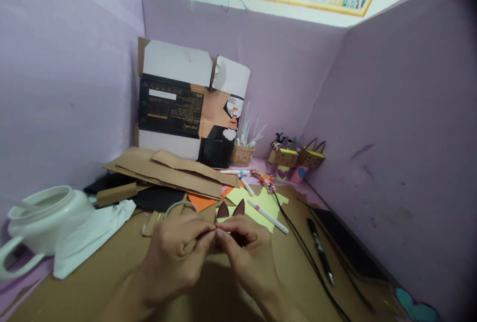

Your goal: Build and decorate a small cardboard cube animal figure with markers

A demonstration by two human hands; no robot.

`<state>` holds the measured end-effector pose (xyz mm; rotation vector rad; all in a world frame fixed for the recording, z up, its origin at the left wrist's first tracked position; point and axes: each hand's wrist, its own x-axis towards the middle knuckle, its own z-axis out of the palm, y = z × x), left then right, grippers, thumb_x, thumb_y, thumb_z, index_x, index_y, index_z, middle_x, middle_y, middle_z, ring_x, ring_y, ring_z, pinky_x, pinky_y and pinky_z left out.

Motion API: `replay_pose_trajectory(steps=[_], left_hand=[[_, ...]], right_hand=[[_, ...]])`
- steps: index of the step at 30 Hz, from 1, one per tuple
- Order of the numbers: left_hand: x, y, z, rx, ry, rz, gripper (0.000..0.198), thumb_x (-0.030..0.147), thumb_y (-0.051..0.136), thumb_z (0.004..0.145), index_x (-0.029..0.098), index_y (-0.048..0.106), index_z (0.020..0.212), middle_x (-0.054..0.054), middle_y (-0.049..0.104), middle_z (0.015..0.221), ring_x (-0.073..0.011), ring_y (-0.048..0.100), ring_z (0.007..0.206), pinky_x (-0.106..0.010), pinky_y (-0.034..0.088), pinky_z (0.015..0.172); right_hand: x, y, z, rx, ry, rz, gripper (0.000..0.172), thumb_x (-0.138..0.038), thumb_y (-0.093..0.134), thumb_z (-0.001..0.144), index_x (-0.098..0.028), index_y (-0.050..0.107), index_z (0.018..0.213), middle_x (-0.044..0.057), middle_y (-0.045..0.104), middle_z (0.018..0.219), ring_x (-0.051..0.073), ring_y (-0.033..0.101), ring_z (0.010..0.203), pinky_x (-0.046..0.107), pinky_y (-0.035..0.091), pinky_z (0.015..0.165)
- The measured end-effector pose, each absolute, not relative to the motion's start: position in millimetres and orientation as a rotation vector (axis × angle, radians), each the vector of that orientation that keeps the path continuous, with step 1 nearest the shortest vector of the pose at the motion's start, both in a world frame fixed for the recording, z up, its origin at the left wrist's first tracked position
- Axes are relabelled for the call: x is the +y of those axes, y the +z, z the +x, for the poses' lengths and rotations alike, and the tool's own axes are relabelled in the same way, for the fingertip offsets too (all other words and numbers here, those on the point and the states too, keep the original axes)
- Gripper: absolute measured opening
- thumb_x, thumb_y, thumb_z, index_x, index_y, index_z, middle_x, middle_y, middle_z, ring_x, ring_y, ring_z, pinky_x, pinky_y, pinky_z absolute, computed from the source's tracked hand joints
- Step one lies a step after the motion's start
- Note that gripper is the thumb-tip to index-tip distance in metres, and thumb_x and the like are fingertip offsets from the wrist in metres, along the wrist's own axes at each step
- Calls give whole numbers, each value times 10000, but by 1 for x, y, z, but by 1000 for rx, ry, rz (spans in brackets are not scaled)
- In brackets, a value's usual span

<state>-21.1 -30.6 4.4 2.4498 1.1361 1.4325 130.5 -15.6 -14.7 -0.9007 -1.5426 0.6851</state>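
Note:
My left hand [181, 255] and my right hand [249, 252] meet fingertip to fingertip above the cardboard mat, each closed in a pinch. Whatever lies between the fingertips is too small and too covered to make out. Just behind them shows a small craft piece with two dark pointed ears [222, 210] and a pale yellow edge; its lower part is hidden by my hands. A roll of tape [181, 204], seen partly, stands behind my left hand. Beyond my right hand, a white marker with a pink band [267, 216] lies across yellow paper [274, 202].
A white pot [44, 212] with a white cloth [95, 235] is at left. Cardboard strips [171, 175] lie at the back, before an unfolded box [175, 108]. Cardboard figures [288, 158] stand back right. A black cable [301, 242], pen [320, 251] and phone-like dark slab [346, 242] lie right.

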Motion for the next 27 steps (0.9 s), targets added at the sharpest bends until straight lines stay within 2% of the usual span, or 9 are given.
replay_pose_trajectory(steps=[6, 12, 17, 20, 23, 25, 27], left_hand=[[-27, 3, -28, 1094, 1192, 2771, 203, 76, 439, 823, 163, 575, 700, -4, 526, 605, -137, 456, 552, -290, 279, 512], [-21, -2, -28, 1063, 1294, 2721, 162, 78, 447, 792, 182, 478, 671, 18, 476, 609, -118, 432, 550, -261, 285, 518], [-12, -5, -37, 1413, 1326, 2627, 128, 143, 435, 782, 204, 432, 670, 46, 431, 589, -103, 416, 500, -231, 299, 503], [-4, 3, -51, 1848, 1139, 2425, 172, 209, 357, 818, 211, 434, 665, 38, 457, 576, -119, 445, 512, -233, 309, 520], [2, 12, -63, 2194, 866, 2222, 301, 282, 345, 838, 209, 440, 561, 19, 492, 511, -139, 452, 487, -246, 264, 489], [5, 13, -66, 2189, 709, 2207, 394, 377, 403, 838, 204, 454, 489, 11, 510, 459, -144, 457, 448, -250, 224, 464], [6, 8, -65, 2066, 529, 2286, 372, 430, 472, 812, 211, 540, 519, 1, 586, 506, -159, 522, 481, -248, 229, 467]], right_hand=[[-20, -16, 134, -1784, 498, -842, 167, -99, 573, 747, -170, 721, 719, 43, 658, 621, 141, 594, 541, 232, 443, 491], [-21, -13, 134, -1823, 537, -838, 149, -113, 578, 762, -159, 718, 742, 41, 645, 633, 133, 580, 556, 225, 424, 498], [-22, -9, 133, -1750, 568, -861, 110, -130, 590, 759, -171, 692, 746, 21, 645, 649, 119, 539, 549, 217, 399, 494], [-22, -8, 138, -1674, 519, -841, 150, -104, 508, 731, -178, 617, 661, -11, 556, 583, 102, 463, 487, 221, 334, 458], [-22, -8, 145, -1620, 505, -765, 207, -84, 403, 675, -196, 452, 508, -30, 424, 503, 104, 404, 474, 239, 283, 464], [-22, -8, 148, -1602, 528, -756, 215, -95, 375, 681, -204, 377, 496, -35, 364, 486, 104, 365, 460, 248, 255, 459], [-22, -8, 149, -1592, 527, -789, 226, -122, 372, 728, -210, 362, 520, -43, 325, 486, 103, 335, 449, 253, 242, 455]])
